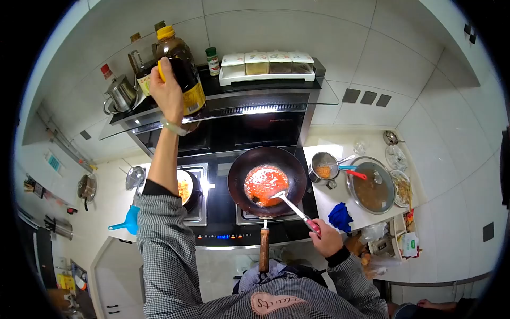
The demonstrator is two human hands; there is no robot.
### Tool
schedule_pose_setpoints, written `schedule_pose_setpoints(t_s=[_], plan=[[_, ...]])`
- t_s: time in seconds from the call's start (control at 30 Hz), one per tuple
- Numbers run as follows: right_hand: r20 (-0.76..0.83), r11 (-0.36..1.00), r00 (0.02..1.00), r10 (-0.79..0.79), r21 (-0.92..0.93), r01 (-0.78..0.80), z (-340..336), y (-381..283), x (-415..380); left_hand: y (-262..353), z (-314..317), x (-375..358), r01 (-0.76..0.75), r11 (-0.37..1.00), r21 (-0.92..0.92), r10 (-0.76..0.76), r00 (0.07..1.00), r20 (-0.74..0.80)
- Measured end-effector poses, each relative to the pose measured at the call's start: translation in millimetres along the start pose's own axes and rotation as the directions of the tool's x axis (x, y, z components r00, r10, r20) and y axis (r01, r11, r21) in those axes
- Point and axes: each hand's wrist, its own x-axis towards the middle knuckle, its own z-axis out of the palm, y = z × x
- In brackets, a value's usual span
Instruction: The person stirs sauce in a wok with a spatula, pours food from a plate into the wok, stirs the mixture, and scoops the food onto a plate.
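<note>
Stovetop wok (267,181) — right hand (327,240) stirs, left hand (167,93) grips yellow-labelled bottle (183,72).

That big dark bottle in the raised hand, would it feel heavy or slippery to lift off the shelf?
Probably heavy: the bottle is large and looks mostly full of dark liquid. The left hand grips its yellow side handle, which likely steadies it. Its smooth, glossy wall could be slippery, and sloshing liquid may shift it when tilted.

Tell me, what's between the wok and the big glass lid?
In the head view, a small metal pot with orange food sits between the wok and the lid.
</note>
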Motion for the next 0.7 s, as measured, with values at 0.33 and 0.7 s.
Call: schedule_pose_setpoints(t_s=[0.33,0.7], plan=[[-0.147,0.987,0.981,-0.123,0.08,0.136,81,-1,17,-33,-2,9,0.047,0.99,0.13,-0.084,0.95,0.3],[-0.125,0.977,0.971,-0.204,0.039,0.21,40,-12,37,28,-119,-171,0.093,0.938,0.334,-0.265,0.813,0.518]])
